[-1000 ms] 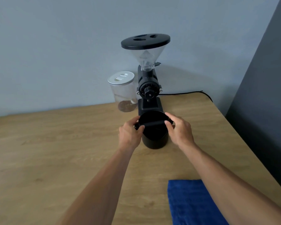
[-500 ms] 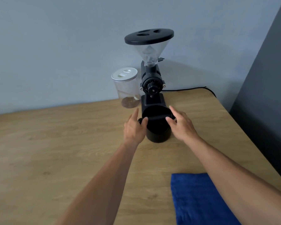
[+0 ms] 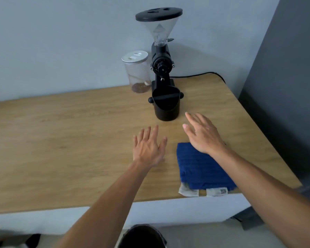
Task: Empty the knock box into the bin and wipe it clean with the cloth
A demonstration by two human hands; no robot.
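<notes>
The black knock box (image 3: pixel 166 108) stands upright on the wooden table (image 3: pixel 61 140), right in front of the coffee grinder, its knock bar across the top. My left hand (image 3: pixel 149 147) hovers open, fingers spread, nearer to me than the box. My right hand (image 3: pixel 202 134) is also open, over the far corner of the blue cloth (image 3: pixel 202 169), which lies flat near the table's front edge. Neither hand touches the box. A dark round bin (image 3: pixel 143 237) shows on the floor below the table's front edge.
A black coffee grinder (image 3: pixel 160 59) with a clear hopper stands at the back, its cable trailing right. A clear jar (image 3: pixel 138 72) with a white lid sits to its left. A dark grey wall panel (image 3: pixel 284 86) runs along the table's right side.
Both hands have let go of the knock box and pulled back towards me. The view has moved back and tilted down, showing the table's front edge and the bin.
</notes>
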